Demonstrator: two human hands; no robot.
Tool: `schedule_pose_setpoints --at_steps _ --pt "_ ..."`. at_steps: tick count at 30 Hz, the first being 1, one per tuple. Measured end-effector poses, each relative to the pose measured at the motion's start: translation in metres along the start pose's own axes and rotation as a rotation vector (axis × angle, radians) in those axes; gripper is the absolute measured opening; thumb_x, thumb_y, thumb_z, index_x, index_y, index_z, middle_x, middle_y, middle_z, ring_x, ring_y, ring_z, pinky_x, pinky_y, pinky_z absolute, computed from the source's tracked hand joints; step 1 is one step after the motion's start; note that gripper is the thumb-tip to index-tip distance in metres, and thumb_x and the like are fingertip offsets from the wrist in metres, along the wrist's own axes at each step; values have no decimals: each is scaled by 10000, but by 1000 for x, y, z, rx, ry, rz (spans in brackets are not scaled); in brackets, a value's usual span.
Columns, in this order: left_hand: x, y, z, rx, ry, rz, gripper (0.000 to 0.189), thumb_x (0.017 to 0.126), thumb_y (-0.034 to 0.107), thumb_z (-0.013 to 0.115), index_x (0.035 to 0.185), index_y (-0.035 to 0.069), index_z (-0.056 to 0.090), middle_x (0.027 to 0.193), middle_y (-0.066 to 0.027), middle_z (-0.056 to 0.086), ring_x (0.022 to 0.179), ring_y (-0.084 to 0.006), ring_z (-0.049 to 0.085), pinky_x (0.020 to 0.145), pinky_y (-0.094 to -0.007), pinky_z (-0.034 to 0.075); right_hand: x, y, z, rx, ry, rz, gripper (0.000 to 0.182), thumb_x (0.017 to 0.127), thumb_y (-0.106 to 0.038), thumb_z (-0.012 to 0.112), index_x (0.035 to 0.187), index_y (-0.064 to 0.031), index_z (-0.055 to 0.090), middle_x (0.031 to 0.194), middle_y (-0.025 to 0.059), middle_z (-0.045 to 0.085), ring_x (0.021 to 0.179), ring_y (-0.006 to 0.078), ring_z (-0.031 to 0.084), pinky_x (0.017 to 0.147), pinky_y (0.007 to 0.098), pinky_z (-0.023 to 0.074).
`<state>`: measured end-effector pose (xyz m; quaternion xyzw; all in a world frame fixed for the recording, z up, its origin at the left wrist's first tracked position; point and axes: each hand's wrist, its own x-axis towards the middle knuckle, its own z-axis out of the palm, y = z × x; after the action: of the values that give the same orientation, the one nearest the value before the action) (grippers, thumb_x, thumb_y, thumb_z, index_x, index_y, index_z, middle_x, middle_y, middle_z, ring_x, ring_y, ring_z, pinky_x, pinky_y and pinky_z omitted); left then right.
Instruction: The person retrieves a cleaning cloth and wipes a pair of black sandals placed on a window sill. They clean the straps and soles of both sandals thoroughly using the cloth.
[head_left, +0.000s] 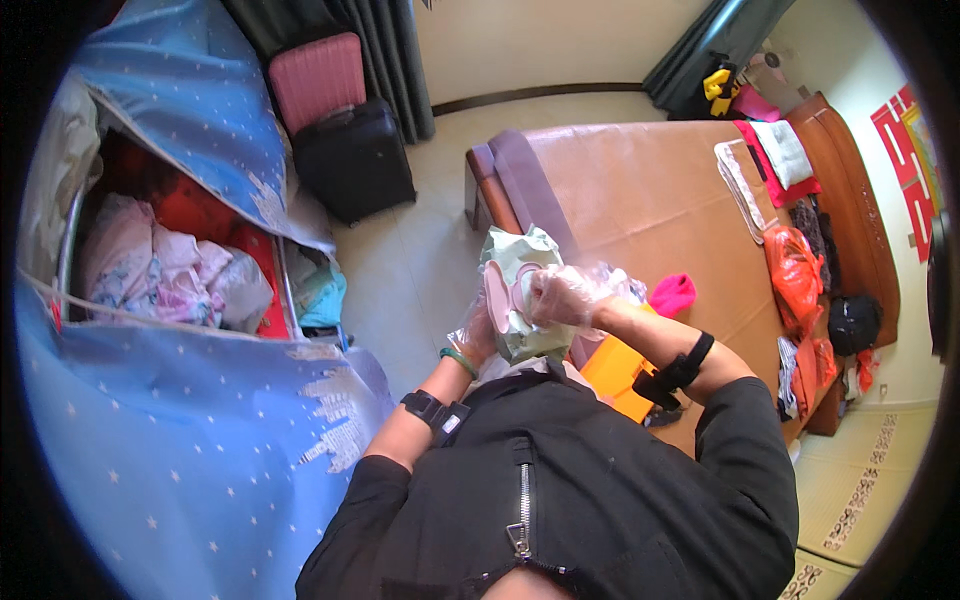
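My left hand (477, 324), in a clear plastic glove, holds a pale green soft pack of wipes (523, 244) from its left side. The pack's pink plastic lid (496, 296) is flipped up, beside the pink rim of the opening (517, 283). My right hand (564, 297), gloved the same way, is at that opening with its fingers curled in. Whether a wipe lies between those fingers is hidden. The pack is in front of my waist, near the bed's corner.
The bed (645, 187) with a brown mat stands to the right. On it lie an orange packet (616, 375), a bright pink cloth (673, 295) and a red plastic bag (791, 262). Left is a fabric wardrobe (187, 405) with clothes inside. A black suitcase (356, 161) stands beyond.
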<state>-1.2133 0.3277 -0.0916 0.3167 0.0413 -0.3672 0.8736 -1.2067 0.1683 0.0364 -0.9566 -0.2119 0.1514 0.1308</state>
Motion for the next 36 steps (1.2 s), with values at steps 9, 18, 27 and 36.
schedule_pose_setpoints --at_steps 9,18,27,36 --pt "90 61 4 -260 -73 -113 768 851 631 466 1382 86 359 1335 -79 477 1173 -233 503 1003 -395 412 69 88 -36 927 -35 136 172 755 -185 632 817 -25 638 700 16 575 677 104 535 630 265 450" --pt "145 113 51 -314 -135 -202 734 883 598 437 1373 58 352 1326 -106 479 1171 -243 507 1013 -398 408 84 122 -83 989 84 211 117 775 -160 629 799 -45 630 720 9 600 699 87 544 650 270 462" --pt "216 153 49 -85 -213 -56 496 948 316 487 1316 -6 405 1237 -96 523 1062 -216 540 937 -364 450 110 132 -131 1110 372 323 102 808 -119 601 857 -30 610 803 7 596 744 96 541 673 252 448" --pt "270 180 20 260 -343 -101 438 982 341 409 1305 46 426 1173 -66 532 1061 -165 509 947 -292 402 142 110 -142 442 276 638 342 852 -375 590 857 -36 631 781 155 617 740 290 605 661 370 472"
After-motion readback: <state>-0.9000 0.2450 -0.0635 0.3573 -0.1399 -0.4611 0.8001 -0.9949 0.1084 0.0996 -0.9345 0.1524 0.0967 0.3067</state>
